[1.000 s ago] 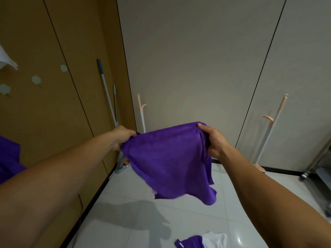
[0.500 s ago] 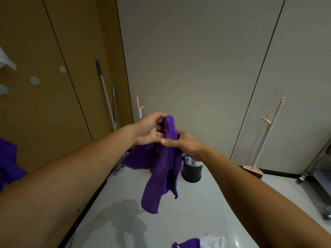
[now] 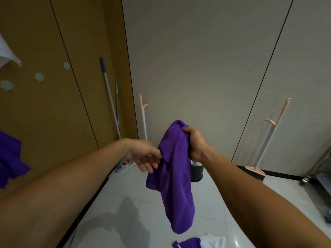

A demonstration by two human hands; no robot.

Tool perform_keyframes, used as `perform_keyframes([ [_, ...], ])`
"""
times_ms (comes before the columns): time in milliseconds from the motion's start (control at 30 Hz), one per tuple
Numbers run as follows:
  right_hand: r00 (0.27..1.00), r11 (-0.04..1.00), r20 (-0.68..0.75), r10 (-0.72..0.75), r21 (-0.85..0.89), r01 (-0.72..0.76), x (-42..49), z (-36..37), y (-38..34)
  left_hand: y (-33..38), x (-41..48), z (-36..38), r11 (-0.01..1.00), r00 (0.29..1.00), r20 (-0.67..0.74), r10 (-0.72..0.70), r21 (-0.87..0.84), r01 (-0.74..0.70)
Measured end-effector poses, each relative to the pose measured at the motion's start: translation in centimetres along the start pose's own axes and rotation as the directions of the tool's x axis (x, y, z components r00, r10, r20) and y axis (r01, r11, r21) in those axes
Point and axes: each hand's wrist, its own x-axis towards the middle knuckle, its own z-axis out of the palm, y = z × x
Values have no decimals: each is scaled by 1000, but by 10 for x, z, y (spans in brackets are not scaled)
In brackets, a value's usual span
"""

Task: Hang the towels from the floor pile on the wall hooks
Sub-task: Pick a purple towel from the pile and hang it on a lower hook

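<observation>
A purple towel [image 3: 174, 172] hangs folded in front of me, bunched at its top. My right hand [image 3: 194, 143] grips that top end from the right. My left hand [image 3: 146, 156] is just left of the towel, fingers relaxed and touching its edge. On the floor at the bottom lies the pile, a purple towel [image 3: 188, 243] and a white towel [image 3: 213, 241]. Three pale hexagonal hooks [image 3: 39, 76] sit on the brown wall at the left. A white towel [image 3: 8, 54] and a purple towel [image 3: 9, 158] hang at the left edge.
A mop [image 3: 109, 93] leans in the corner. Two peach-handled brooms [image 3: 143, 115] [image 3: 274, 133] stand against the grey wall, with a dustpan [image 3: 255, 170] at the right one's foot. A black bin [image 3: 197, 172] is behind the towel. A wheeled metal cart [image 3: 320, 169] stands at the right.
The spread towel was gathered into a folded bunch. My right hand now holds its top alone, and my left hand has let go and dropped to the towel's left edge.
</observation>
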Motion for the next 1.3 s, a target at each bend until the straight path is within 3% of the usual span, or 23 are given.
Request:
perform_keyframes([
  [100,999,995,53,3,99,-9,3,-2,0,4,-2,8,1000,998,56,6,-31,-4],
  [167,997,994,78,8,112,-16,4,-3,0,9,-2,13,997,997,-8,73,-24,-73],
  [233,995,997,97,16,72,-23,2,-4,1,15,1,16,962,970,-134,204,-157,-224],
  [300,996,1000,93,5,-24,-3,1,-3,2,22,6,17,852,898,-277,341,-312,-420],
  [400,991,983,-65,-115,-149,105,2,0,4,32,14,18,704,790,-425,441,-382,-599],
  [500,936,936,-220,-273,-284,207,5,0,4,38,22,23,660,711,-588,386,-363,-658],
  [600,937,902,-155,-314,-358,243,3,0,6,40,28,29,719,727,-633,264,-374,-586],
  [700,927,909,-130,-351,-286,304,0,4,7,39,28,35,880,810,-580,87,-336,-335],
  [767,926,909,-126,-356,-277,312,1,6,9,39,23,38,926,866,-499,29,-313,-211],
  [867,919,820,-75,-388,-483,306,1,5,12,35,25,40,911,942,-324,88,-356,-208],
  [1000,859,548,15,-512,-764,341,1,1,7,30,23,42,792,930,-343,131,-528,-306],
  [1067,839,469,4,-545,-827,309,4,-3,4,28,21,43,797,935,-329,136,-524,-300],
  [1167,818,600,-127,-561,-744,296,9,-13,0,26,15,42,808,913,-395,101,-502,-307],
  [1300,839,838,-353,-415,-508,201,9,-36,-5,19,7,25,830,843,-536,-38,-486,-272],
])
